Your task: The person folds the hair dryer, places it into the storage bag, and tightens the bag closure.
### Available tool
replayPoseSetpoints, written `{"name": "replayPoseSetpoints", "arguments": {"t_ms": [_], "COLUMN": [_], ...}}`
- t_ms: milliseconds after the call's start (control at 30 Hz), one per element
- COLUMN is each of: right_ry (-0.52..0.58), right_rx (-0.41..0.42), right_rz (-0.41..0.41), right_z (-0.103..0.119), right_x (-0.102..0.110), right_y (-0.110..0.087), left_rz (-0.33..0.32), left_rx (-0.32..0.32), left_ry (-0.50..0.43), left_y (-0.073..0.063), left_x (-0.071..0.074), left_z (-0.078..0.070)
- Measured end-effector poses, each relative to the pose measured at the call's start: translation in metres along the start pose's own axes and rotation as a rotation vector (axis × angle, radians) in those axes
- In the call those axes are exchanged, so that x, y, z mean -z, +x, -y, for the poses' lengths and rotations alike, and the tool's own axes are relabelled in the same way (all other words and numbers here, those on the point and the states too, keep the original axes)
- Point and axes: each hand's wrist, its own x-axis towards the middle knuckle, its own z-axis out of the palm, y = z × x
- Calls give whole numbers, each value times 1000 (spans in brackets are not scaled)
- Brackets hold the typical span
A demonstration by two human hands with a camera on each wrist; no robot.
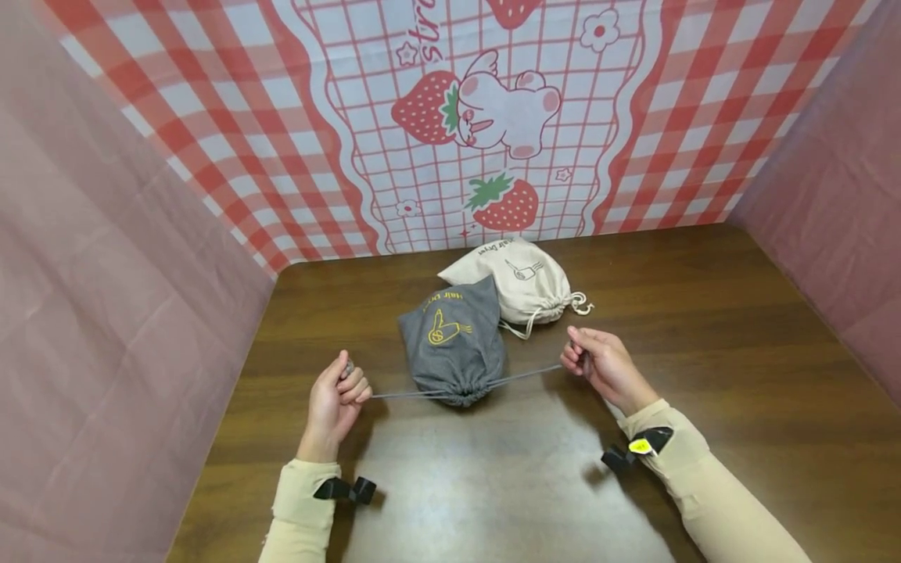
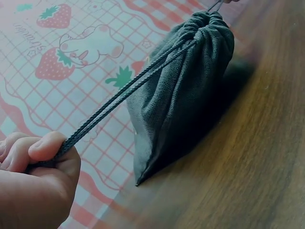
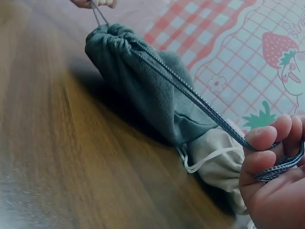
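Observation:
A grey drawstring bag (image 1: 450,344) with a yellow hair dryer print lies mid-table, its gathered mouth toward me and cinched nearly closed. Grey drawstrings (image 1: 524,376) stretch taut from both sides of that mouth. My left hand (image 1: 336,399) grips the left cord, fingers curled round it; in the left wrist view the doubled cord (image 2: 102,112) runs straight from the fist to the bag. On the other side my right hand (image 1: 608,363) grips the right cord, whose end loops (image 3: 281,169) across the palm in the right wrist view.
Behind the grey bag and to its right lies a cream drawstring bag (image 1: 528,281), also printed with a hair dryer, its white cord tied. A checked strawberry cloth (image 1: 246,133) hangs at the table's back edge, and pink curtains (image 1: 141,258) flank both sides of the wooden table (image 1: 739,328).

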Motion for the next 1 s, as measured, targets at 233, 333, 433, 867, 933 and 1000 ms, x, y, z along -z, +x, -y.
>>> {"name": "replayPoseSetpoints", "arguments": {"t_ms": [233,333,433,867,933,1000], "right_ry": [-171,-196,-272,-727,-765,-817], "right_rx": [19,30,54,198,227,265], "right_rz": [-25,-47,-97,-171,-165,-163], "right_z": [-1,2,3,4,7,13], "right_x": [-9,-8,-7,-3,-6,-11], "right_y": [4,4,6,11,13,15], "left_rz": [-44,-59,-59,-114,-124,-138], "left_rx": [32,67,110,180,183,184], "left_ry": [56,71,122,319,321,324], "left_y": [-4,-4,-3,19,24,31], "left_x": [5,7,7,-3,-3,-2], "left_z": [-5,-2,1,8,8,9]}}
